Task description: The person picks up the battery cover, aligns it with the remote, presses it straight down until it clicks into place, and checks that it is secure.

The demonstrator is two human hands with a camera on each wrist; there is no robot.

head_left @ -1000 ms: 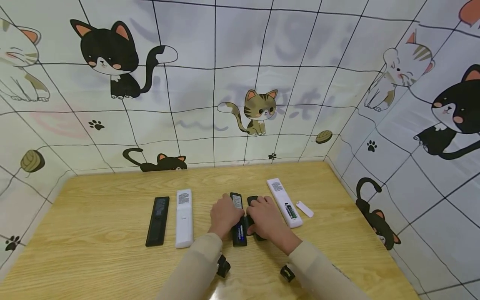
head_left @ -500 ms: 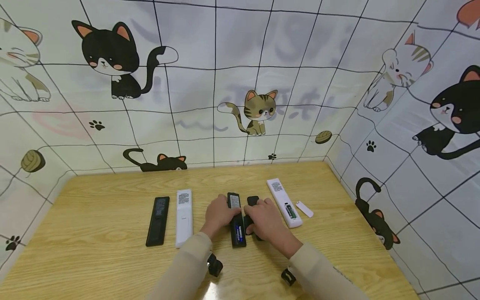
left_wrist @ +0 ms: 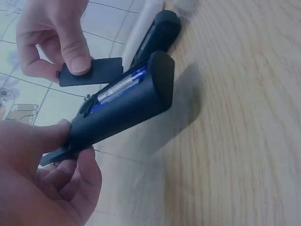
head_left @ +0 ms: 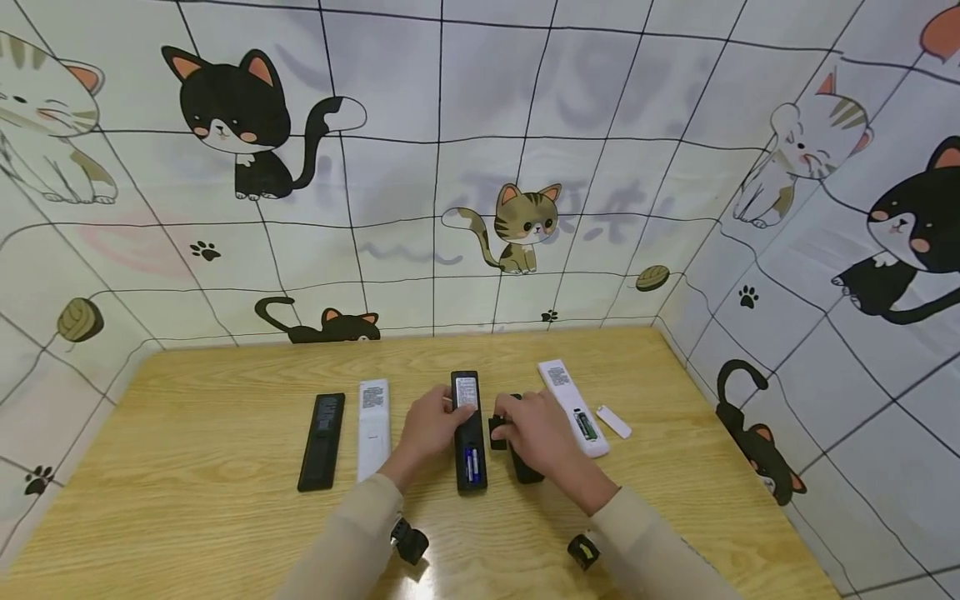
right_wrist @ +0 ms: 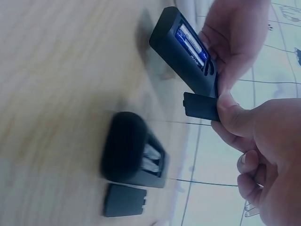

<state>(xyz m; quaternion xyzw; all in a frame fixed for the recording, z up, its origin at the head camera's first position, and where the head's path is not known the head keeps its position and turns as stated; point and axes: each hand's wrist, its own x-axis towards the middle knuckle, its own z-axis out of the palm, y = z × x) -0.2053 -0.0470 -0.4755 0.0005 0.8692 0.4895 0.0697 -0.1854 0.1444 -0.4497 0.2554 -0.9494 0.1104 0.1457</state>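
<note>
The left hand [head_left: 431,429] has thumb and fingers wrapped about a black remote [head_left: 461,440], which is tilted over the middle of the worktop [head_left: 187,517]; two blue-and-silver batteries [right_wrist: 190,44] sit in its uncovered compartment. The right hand [head_left: 538,429] pinches a black battery cover [right_wrist: 200,106] between thumb and fingers — just beside that remote, with a gap showing in the head view. Partly hidden by the right hand, a second black remote [right_wrist: 120,148] lies with its own compartment uncovered, and a loose black cover [right_wrist: 124,201] rests next to it. Farther right is a white remote [head_left: 564,396], also uncovered, with a small white cover [head_left: 614,422] near it. On the left side, another white remote [head_left: 373,429] and a third black remote [head_left: 318,450] lie side by side, labels up.
</note>
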